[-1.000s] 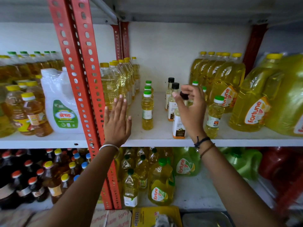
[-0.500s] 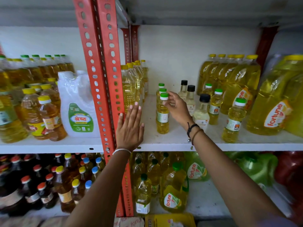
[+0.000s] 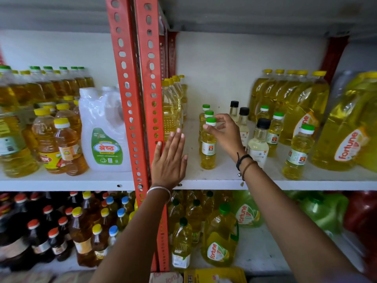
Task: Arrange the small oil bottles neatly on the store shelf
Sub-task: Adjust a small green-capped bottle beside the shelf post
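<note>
Three small green-capped oil bottles stand in a line front to back on the white shelf [image 3: 224,180]. My right hand [image 3: 226,135] pinches the cap and neck of the front bottle [image 3: 208,152], which stands upright. My left hand [image 3: 169,160] lies flat and open near the shelf's front edge, left of that bottle, holding nothing. Right of my right hand stands a black-capped clear bottle [image 3: 258,146], with two more black-capped ones [image 3: 244,113] behind. Further right are more small green-capped bottles [image 3: 297,154], loosely placed.
A red perforated post [image 3: 140,99] rises just left of my left hand. Tall yellow-capped bottles [image 3: 171,107] line the bay's left side and large Fortune jugs [image 3: 346,129] its right. A white jug [image 3: 104,135] and amber bottles fill the left bay; more bottles crowd the lower shelf.
My right hand let go of the black-capped bottle, which now stands on the shelf, and moved left onto the front green-capped bottle. My left hand stays flat near the post.
</note>
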A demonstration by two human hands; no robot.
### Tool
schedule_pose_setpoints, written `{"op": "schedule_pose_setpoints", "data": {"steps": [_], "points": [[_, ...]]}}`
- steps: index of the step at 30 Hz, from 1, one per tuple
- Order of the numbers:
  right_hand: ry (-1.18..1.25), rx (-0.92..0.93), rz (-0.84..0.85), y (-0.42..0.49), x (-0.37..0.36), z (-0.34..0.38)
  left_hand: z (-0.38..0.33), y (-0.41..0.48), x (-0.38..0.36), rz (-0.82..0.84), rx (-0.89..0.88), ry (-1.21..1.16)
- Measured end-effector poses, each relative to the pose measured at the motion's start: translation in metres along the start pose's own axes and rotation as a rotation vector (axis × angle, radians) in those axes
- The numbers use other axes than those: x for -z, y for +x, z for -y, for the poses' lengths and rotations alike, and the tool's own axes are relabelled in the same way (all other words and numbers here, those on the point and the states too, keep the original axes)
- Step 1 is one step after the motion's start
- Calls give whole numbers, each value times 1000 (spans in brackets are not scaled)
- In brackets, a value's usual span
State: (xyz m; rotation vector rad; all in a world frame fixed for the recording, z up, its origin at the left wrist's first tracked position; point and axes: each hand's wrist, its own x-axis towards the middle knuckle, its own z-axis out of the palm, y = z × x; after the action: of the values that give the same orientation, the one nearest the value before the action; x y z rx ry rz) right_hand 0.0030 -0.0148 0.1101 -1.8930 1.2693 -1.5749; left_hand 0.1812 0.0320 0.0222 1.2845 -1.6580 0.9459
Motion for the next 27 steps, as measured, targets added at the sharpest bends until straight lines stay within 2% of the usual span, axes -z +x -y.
{"op": "schedule_pose_setpoints", "data": {"steps": [4,12,17,27], "points": [[36,5,33,0,2,2,0,0,0,-1,1,4],[28,-22,-81,3,-6,2,0,1,-1,16,5,5],[71,-30,14,-4,-3,1,0,1,-1,16,-1,26],[76,-21,-36,-3,-9,-1,0,0,-1,25,-2,41]]}}
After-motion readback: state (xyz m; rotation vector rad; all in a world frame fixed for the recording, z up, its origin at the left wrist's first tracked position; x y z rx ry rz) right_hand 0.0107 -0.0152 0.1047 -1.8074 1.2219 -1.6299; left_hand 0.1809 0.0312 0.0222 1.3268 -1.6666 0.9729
